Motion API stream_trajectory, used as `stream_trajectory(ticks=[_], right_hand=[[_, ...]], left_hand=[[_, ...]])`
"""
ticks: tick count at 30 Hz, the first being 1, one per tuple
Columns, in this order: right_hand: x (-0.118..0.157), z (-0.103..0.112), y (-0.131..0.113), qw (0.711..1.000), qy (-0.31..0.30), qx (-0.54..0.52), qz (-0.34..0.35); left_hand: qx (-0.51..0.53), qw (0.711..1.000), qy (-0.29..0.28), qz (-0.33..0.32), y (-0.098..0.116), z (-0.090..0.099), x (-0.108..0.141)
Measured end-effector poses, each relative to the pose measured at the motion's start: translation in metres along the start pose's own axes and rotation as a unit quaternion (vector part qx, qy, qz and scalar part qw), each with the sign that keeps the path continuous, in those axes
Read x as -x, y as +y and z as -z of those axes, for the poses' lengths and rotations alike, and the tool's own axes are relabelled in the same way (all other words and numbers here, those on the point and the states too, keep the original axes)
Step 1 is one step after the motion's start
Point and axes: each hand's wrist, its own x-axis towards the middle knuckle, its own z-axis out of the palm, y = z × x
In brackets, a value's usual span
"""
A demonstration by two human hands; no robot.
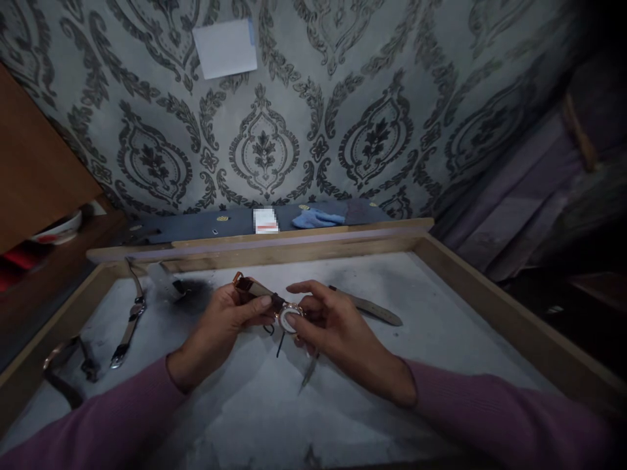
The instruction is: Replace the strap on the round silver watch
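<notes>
My left hand (220,320) is closed on a brown leather watch strap (262,290), thumb on top, with a rose-gold buckle at the strap's far end. My right hand (337,320) pinches a round wristwatch case (290,319) with a gold-coloured rim, its thumb lying across the pale face. The strap's inner end meets the case; whether it is joined there I cannot tell. Below the right fingers a thin pointed object (308,373) sticks out, its upper end hidden. A small dark thin piece (280,344) shows under the case. Beyond the right hand lies a loose strap piece (377,310).
A wooden-rimmed work tray (470,287) with a whitish bottom surrounds my hands. At its left lie a wristwatch (134,313), a curved dark strap (66,385) and a pale-banded watch (166,281). Behind the rim are a blue cloth (318,219) and a small white packet (266,220).
</notes>
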Motion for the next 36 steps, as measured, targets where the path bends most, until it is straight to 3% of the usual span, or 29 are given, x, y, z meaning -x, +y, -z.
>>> stream_trajectory(ticks=[21, 36], right_hand=[[-0.0009, 0.0011, 0.0016, 1.000, -0.003, -0.031, 0.004], [-0.0021, 0.0016, 0.0063, 0.998, -0.026, -0.038, 0.044]], left_hand=[[-0.013, 1.000, -0.006, -0.005, 0.0004, 0.0004, 0.0001], [-0.022, 1.000, -0.005, -0.012, 0.0027, -0.0012, 0.0012]])
